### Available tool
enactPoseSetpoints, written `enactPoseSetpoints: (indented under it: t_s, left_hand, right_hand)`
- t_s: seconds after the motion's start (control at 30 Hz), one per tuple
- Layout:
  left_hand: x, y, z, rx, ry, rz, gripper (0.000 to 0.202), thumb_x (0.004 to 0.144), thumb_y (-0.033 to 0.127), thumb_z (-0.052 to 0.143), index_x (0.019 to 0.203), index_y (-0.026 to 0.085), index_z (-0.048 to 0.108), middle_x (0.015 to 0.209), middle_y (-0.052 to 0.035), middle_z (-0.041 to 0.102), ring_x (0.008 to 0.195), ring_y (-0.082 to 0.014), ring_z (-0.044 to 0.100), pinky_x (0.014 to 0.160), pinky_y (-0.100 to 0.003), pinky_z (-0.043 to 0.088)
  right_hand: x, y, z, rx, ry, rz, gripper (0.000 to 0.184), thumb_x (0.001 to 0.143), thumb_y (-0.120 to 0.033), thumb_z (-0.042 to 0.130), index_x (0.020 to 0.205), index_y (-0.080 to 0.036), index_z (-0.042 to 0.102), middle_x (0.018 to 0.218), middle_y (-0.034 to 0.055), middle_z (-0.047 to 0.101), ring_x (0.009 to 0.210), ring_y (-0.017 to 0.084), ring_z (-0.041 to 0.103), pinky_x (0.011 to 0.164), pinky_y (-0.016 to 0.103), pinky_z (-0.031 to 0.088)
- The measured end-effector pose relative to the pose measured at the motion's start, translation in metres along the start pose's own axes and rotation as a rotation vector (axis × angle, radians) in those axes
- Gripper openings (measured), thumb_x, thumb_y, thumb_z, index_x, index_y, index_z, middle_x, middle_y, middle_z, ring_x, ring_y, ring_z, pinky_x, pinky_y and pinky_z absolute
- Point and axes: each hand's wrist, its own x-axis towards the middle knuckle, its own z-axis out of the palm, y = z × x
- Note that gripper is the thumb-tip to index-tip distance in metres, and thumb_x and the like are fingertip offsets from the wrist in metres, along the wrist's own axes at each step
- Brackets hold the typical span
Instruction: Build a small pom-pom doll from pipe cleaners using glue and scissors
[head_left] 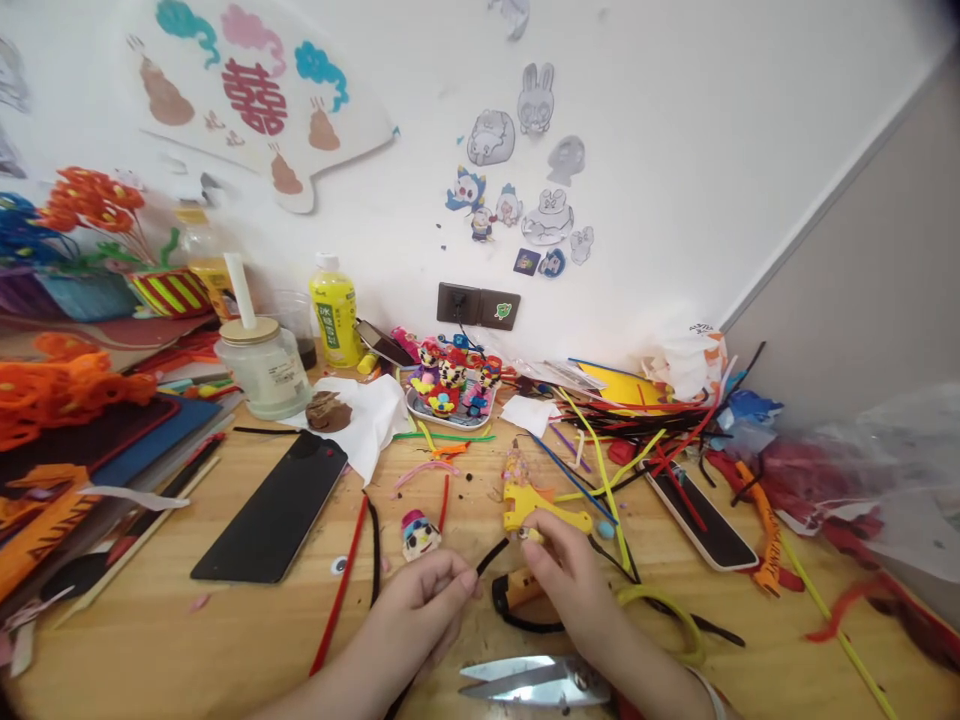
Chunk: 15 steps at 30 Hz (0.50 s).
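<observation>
Between its thumb and fingertips, my left hand point(424, 605) pinches a short black pipe cleaner point(492, 556) that points up and right. My right hand point(574, 570) is closed at the front of a yellow glue gun point(521, 505), its thumb and index finger around a small pale tip; part of the gun is hidden by the fingers. The pipe cleaner's end lies close to that tip. A small doll head point(420, 535) with a pink and blue hat rests just beyond my left hand. Scissors point(536, 682) lie below, their handles covered by my right forearm.
A black phone point(274, 510) lies left, another phone point(701, 515) right. Behind stand a yellow bottle point(336, 315), a glass jar point(262, 370) and a tray point(454, 418) of small figures. Pipe cleaners point(600, 440) are strewn about. Orange fuzzy pieces point(52, 390) crowd the left edge.
</observation>
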Motion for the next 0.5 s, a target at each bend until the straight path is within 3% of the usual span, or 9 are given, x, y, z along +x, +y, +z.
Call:
enactPoseSetpoints:
  t_s: [0.17,0.33,0.5]
  left_hand:
    - [0.001,-0.003,0.005,0.049,0.006,0.072,0.047,0.064,0.066,0.05,0.058,0.02,0.041,0.039,0.0122,0.028,0.036,-0.0055,0.022,0.039,-0.019,0.015]
    - [0.001,-0.002,0.003,0.144,0.028,0.126,0.044,0.069,0.061,0.049,0.059,0.018,0.045,0.046,0.01,0.028,0.045,-0.0076,0.025,0.044,-0.019,0.021]
    - [0.0,0.008,0.007,0.232,-0.006,0.175,0.039,0.073,0.054,0.05,0.061,0.017,0.052,0.051,0.0063,0.039,0.049,-0.0097,0.035,0.047,-0.02,0.03]
  right_hand:
    - [0.003,0.003,0.001,-0.005,0.041,0.025,0.007,0.073,-0.024,0.057,0.077,-0.018,0.059,0.075,0.0028,0.061,0.071,0.017,0.056,0.059,0.024,0.041]
    - [0.003,0.001,-0.002,-0.081,-0.018,-0.081,0.013,0.069,-0.009,0.053,0.068,-0.019,0.061,0.063,-0.0006,0.059,0.062,0.014,0.053,0.059,0.024,0.038]
    - [0.003,-0.002,-0.002,-0.028,-0.041,-0.094,0.011,0.072,-0.012,0.053,0.065,-0.018,0.058,0.063,-0.0015,0.056,0.062,0.013,0.05,0.059,0.023,0.036]
